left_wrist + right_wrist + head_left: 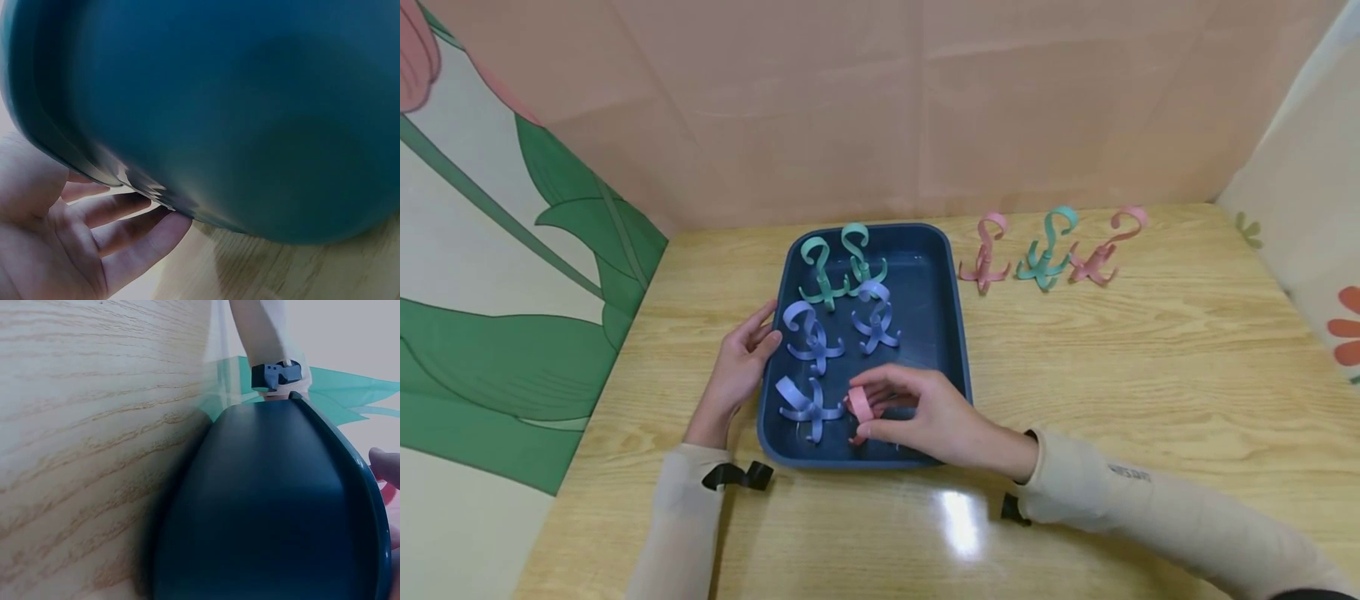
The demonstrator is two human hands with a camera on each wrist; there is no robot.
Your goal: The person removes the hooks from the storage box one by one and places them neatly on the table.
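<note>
A dark blue tray (925, 358) lies on the wooden table. My left hand (741, 367) rests at its left side; in the left wrist view the extended fingers (147, 250) touch the outer wall, and in the head view the thumb lies at the rim. Over the front of the tray, my right hand (928, 412) pinches a pink hook (861, 403) between thumb and fingers; its lower prongs are partly hidden. Beside it in the tray sits a purple hook (811, 408). Farther back are two more purple hooks (816, 346) and two green hooks (823, 279).
Right of the tray, on the table, stand a pink hook (985, 262), a teal hook (1045, 258) and another pink hook (1097, 258). A pinkish wall covering (820, 117) rises behind the table, and patterned panels (475, 367) flank it.
</note>
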